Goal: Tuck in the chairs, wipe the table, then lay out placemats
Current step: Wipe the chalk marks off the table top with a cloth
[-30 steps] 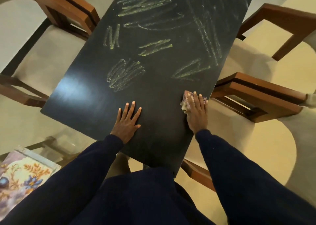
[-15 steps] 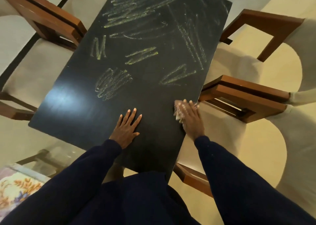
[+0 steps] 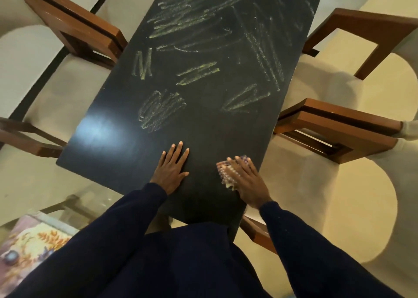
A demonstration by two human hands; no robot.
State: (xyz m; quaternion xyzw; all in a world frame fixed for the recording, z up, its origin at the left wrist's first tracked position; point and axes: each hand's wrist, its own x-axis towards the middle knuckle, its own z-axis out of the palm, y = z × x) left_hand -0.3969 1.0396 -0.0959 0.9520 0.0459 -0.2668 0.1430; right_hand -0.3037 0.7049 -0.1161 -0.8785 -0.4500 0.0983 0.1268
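A black table point(image 3: 117, 139) carries yellow-green chalk scribbles point(image 3: 161, 111) over its middle and far end. My left hand point(image 3: 172, 168) lies flat on the near part of the tabletop, fingers straight. To its right, my right hand point(image 3: 245, 179) presses a small patterned cloth point(image 3: 222, 171) flat on the table near the right edge. Wooden chairs with pale seats stand tucked along both long sides, such as the chair on the left point(image 3: 77, 26) and the chair on the right point(image 3: 334, 128).
A floral placemat point(image 3: 24, 245) lies at the lower left on a glass surface. Another chair point(image 3: 366, 33) stands at the far right. A chair's wooden corner point(image 3: 257, 234) pokes out below my right arm. The floor is pale tile.
My right hand has slid the cloth leftward and towards me, away from the table's right edge. My left hand has stayed flat in place.
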